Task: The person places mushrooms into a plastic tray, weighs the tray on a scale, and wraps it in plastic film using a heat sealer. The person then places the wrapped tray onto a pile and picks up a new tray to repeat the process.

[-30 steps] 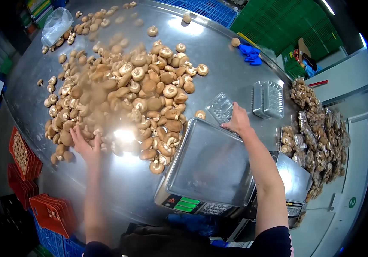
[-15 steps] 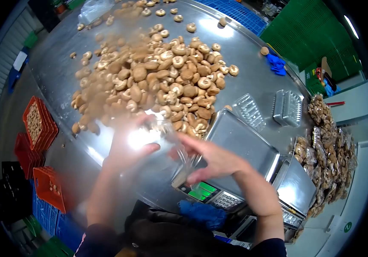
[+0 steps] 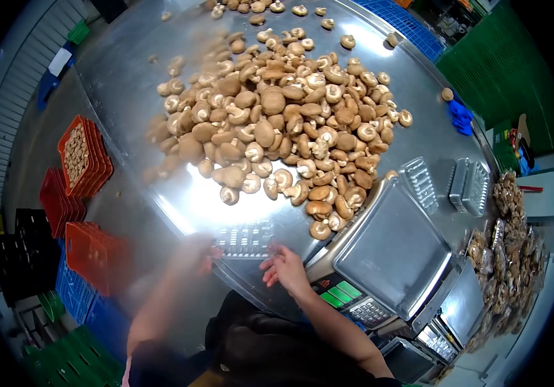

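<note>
A clear plastic tray (image 3: 246, 239) lies near the front edge of the metal table (image 3: 193, 222), with its ribbed base showing. At its left end is my left hand (image 3: 198, 253), smeared by haze so that its fingers are hard to read. My right hand (image 3: 283, 266) is beside the tray's right end, fingers apart and holding nothing. Beyond the tray spreads a large heap of brown mushrooms (image 3: 270, 122). To the right of my right hand stands a scale (image 3: 396, 248) with a bare metal plate and green displays.
More clear trays (image 3: 469, 187) lie behind the scale, near a blue glove (image 3: 460, 117). Packed mushrooms (image 3: 515, 264) are piled at the right. Red crates (image 3: 87, 158) stand on the floor at the left. Green crates (image 3: 502, 64) are at the back right.
The clear tray, earlier between my raised hands, is now low at the table's front edge. My hands have moved down and apart. The view has shifted, so the heap appears farther right.
</note>
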